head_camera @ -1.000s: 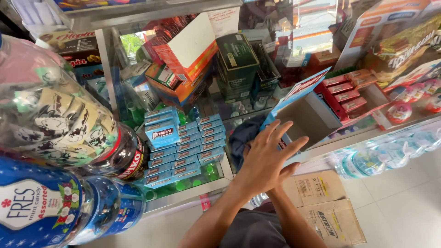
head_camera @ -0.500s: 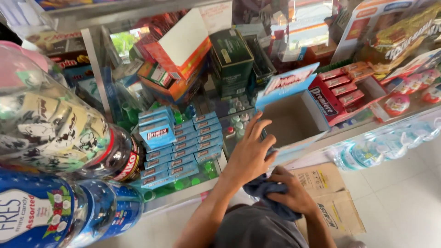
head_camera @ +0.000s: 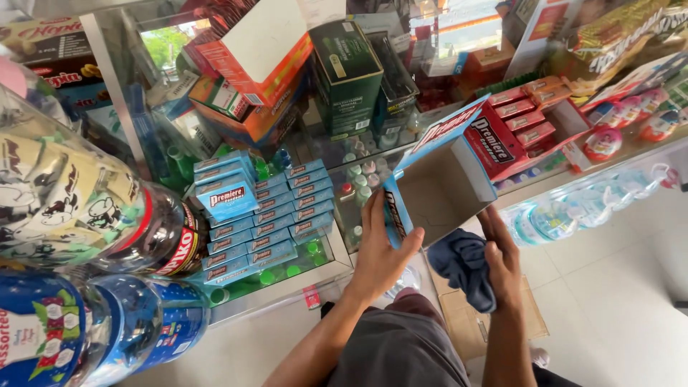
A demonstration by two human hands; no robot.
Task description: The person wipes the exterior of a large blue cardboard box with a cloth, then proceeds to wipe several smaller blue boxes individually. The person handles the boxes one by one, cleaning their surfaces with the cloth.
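Observation:
My left hand grips the near side of an empty blue cardboard display box, holding it lifted off the glass counter with its open brown inside facing me. A dark blue cloth is bunched in my right hand, just below the box's lower right edge. To the left, stacked small blue packets lie on a shelf inside the glass case.
Red packet boxes and round wrapped sweets sit at right on the counter. Plastic candy jars crowd the left foreground. Green and orange boxes stand behind. A flattened carton lies on the tiled floor.
My left hand went from resting spread on the counter to gripping the blue box and lifting it. My right hand came up with the dark cloth to the box.

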